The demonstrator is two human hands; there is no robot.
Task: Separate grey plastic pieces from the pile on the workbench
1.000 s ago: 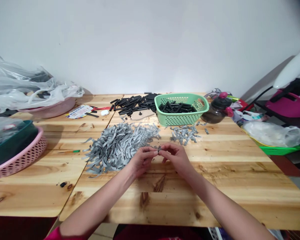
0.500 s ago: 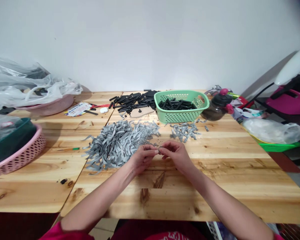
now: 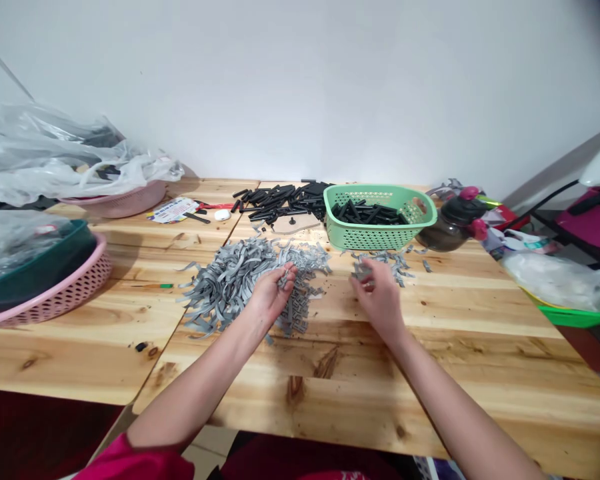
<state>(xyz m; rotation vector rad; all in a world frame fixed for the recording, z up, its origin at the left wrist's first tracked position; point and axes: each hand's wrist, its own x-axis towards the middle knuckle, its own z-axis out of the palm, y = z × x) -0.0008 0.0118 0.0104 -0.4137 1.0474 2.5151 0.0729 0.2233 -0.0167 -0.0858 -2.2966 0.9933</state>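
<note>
My left hand (image 3: 274,291) is turned palm up over the heap of grey strips (image 3: 225,280). Its fingers curl around a few small grey strip pieces (image 3: 283,279), partly hidden by the fingers. To the right, my right hand (image 3: 380,299) hovers by a smaller pile of short grey pieces (image 3: 397,261), thumb and fingers apart; I see nothing between them. Short grey pieces also lie along the right side of the big heap.
A green basket (image 3: 380,237) of black tubes stands behind the small pile, with loose black tubes (image 3: 280,200) beside it. A dark bottle (image 3: 450,223) is at its right. Pink baskets (image 3: 75,293) and plastic bags (image 3: 80,160) occupy the left.
My hands, which met at the fingertips over a small grey piece, have come apart. The left has moved left and turned palm up; the right has gone right and opened near the small pile.
</note>
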